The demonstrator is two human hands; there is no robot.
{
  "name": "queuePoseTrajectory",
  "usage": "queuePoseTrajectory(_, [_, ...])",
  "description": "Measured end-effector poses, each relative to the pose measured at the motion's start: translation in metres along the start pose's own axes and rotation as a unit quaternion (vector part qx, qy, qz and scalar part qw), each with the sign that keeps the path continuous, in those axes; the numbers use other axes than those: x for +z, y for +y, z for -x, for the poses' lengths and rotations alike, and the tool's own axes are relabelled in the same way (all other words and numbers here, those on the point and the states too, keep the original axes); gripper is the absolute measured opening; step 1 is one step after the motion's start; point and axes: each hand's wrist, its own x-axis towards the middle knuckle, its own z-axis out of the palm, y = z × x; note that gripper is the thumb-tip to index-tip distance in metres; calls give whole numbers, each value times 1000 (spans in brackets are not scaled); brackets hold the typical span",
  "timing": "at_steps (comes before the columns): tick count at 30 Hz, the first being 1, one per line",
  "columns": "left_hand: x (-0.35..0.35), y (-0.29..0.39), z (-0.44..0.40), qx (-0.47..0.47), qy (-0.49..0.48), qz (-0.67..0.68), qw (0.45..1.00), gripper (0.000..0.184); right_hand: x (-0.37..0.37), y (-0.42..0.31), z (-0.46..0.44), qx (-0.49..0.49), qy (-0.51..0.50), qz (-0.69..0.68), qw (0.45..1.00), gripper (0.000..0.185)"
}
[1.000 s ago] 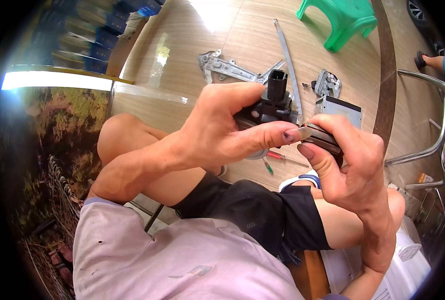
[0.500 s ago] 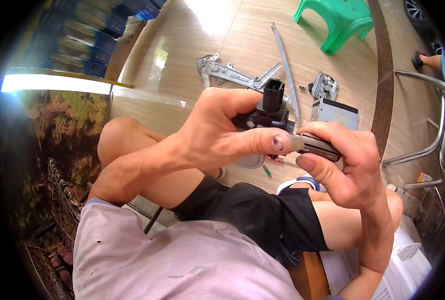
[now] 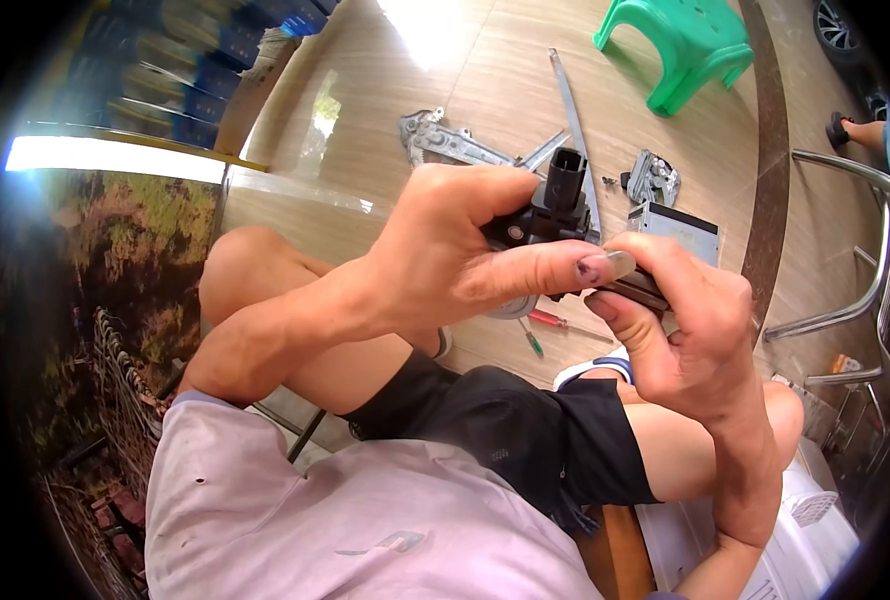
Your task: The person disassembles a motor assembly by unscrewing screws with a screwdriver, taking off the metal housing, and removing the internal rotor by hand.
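Observation:
My left hand [image 3: 440, 240] is closed round a black car window motor [image 3: 540, 222], held above my lap. Its connector socket [image 3: 565, 178] points up, and a round silvery part [image 3: 513, 308] shows below my thumb. My right hand [image 3: 700, 315] pinches a dark bar-shaped piece [image 3: 637, 288] between thumb and fingers. My left thumb reaches over to the near end of that piece. Whether the piece is joined to the motor is hidden by my fingers.
On the tiled floor lie a metal window regulator [image 3: 455, 140], a long metal strip [image 3: 570, 105], a small mechanism [image 3: 653, 178], a silver box [image 3: 680, 230], and red [image 3: 547, 318] and green [image 3: 533, 342] screwdrivers. A green stool [image 3: 680, 50] and chrome chair [image 3: 880, 260] stand beyond; a person's foot [image 3: 840, 130] shows right.
My left hand and the motor have shifted slightly right, closer to my right hand. My left thumb now overlaps the dark piece more. The red screwdriver handle has come into clearer view.

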Motion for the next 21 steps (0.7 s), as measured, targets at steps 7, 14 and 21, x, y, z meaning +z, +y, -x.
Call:
queuePoseTrajectory(7, [-5, -2, 3, -37, -40, 39, 998, 35, -9, -6, 1, 68, -69, -71, 993, 28])
queuePoseTrajectory(14, [-4, 3, 3, -77, -55, 138, 986, 44, -6, -8, 4, 12, -21, -35, 999, 31])
queuePoseTrajectory(21, [-13, -19, 1, -90, -31, 142, 985, 69, -28, -16, 1, -41, 33, -44, 998, 41])
